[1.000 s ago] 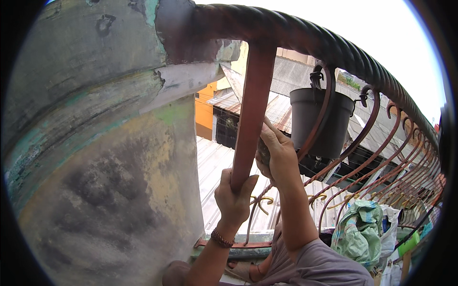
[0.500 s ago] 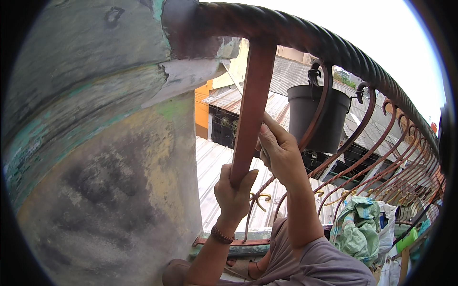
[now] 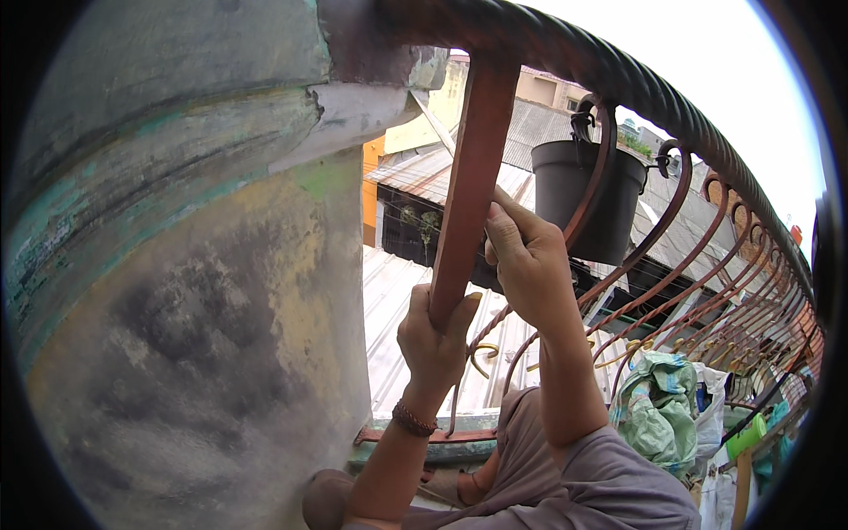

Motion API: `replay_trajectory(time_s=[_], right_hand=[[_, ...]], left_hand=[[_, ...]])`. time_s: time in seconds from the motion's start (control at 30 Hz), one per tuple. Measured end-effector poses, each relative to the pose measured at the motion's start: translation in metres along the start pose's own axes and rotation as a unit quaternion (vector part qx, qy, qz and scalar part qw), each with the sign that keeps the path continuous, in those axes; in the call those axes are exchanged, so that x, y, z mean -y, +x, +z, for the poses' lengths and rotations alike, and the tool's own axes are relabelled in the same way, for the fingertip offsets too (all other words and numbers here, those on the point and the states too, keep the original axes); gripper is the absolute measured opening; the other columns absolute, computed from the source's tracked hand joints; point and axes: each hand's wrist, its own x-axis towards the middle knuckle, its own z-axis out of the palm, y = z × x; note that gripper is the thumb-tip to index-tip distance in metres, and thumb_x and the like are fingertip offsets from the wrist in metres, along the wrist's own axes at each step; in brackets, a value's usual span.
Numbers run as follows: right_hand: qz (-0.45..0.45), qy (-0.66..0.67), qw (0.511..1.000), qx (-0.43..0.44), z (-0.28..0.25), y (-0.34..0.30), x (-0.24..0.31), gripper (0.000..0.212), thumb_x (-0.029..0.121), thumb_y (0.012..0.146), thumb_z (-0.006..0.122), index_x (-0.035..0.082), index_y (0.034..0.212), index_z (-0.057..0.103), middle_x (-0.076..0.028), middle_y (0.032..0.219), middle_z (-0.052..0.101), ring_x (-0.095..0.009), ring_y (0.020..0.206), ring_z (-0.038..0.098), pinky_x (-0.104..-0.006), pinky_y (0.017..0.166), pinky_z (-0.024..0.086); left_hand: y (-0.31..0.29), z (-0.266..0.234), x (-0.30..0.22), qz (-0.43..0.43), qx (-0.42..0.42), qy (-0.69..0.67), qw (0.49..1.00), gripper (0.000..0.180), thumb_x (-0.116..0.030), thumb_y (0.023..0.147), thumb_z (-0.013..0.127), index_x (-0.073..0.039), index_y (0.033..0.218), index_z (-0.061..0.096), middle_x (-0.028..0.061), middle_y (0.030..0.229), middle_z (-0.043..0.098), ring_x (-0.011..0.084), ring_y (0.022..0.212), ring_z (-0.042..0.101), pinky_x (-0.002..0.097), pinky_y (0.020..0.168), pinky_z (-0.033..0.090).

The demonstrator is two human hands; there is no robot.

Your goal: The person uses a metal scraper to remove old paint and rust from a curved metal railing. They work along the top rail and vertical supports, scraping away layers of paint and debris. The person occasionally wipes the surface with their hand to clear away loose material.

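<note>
A flat reddish-brown railing post runs down from a thick, twisted dark handrail. My left hand is wrapped round the post's lower visible part, thumb on the right side. Higher up, my right hand is closed at the post's right edge, thumb pressed against bent fingers. Whatever its fingertips may hold is hidden behind the thumb and the post. To the right of that hand, a black plant pot hangs from the railing by dark hooks.
A weathered wall with peeling paint fills the left side. Curved metal bars continue the railing to the right. Below it lie a pale green sack and a bright green container. Corrugated roofs spread beyond the railing.
The view has tilted slightly, so post, pot and hands all appear a little higher. Both hands keep nearly the same places on the post.
</note>
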Motion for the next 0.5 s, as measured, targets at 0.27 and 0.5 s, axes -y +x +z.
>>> replay_trajectory(time_s=[0.27,0.5], right_hand=[[-0.016,-0.056,0.998,-0.023,-0.0018,-0.0016,-0.0070,0.045,0.031,0.101,0.050,0.001,0.135,0.055,-0.025,0.116,0.067,-0.024,0.110,0.064,-0.0328,0.096,0.046],[-0.031,-0.072,0.997,-0.026,-0.0052,0.0028,-0.0077,0.039,0.024,0.103,0.052,0.007,0.138,0.055,0.002,0.068,0.046,-0.004,0.062,0.040,-0.0218,0.054,0.033]], left_hand=[[0.0003,0.0030,0.0032,-0.009,0.005,-0.083,0.996,0.027,-0.026,0.090,0.072,-0.004,0.092,0.056,0.0019,0.068,0.059,0.0095,0.057,0.052,0.0260,0.054,0.041],[-0.0008,0.0057,0.0020,-0.009,-0.006,-0.055,0.998,0.031,-0.030,0.089,0.073,-0.004,0.093,0.056,0.0022,0.069,0.059,0.0089,0.057,0.053,0.0257,0.054,0.041]])
